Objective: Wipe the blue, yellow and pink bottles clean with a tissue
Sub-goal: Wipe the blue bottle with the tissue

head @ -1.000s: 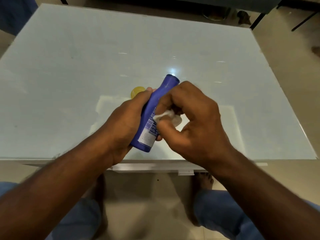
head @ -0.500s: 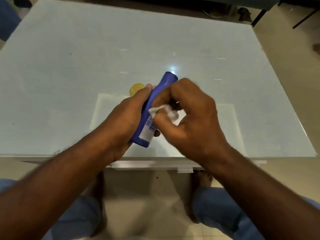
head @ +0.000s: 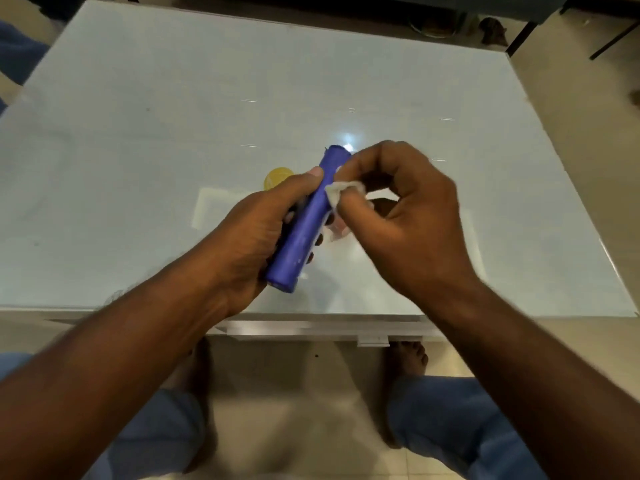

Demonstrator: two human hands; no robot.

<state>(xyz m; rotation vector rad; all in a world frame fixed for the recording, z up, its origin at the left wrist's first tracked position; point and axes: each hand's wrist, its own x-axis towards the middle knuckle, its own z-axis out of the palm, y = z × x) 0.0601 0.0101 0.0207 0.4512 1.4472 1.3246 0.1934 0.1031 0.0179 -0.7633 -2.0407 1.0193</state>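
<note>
1. The step in hand is judged to be wiping the blue bottle [head: 304, 223], the first of three; it is held tilted above the near part of the glass table [head: 138, 133].
2. The left hand [head: 252, 237] is wrapped firmly round the bottle's lower body, thumb along its side.
3. The right hand [head: 398, 216] pinches a small crumpled tissue [head: 337, 194] against the bottle's upper side.
4. Next likely calls for turning the bottle to reach unwiped faces (the yellow bottle [head: 277, 178] waits behind; something pinkish shows under the right hand, unclear).
</note>
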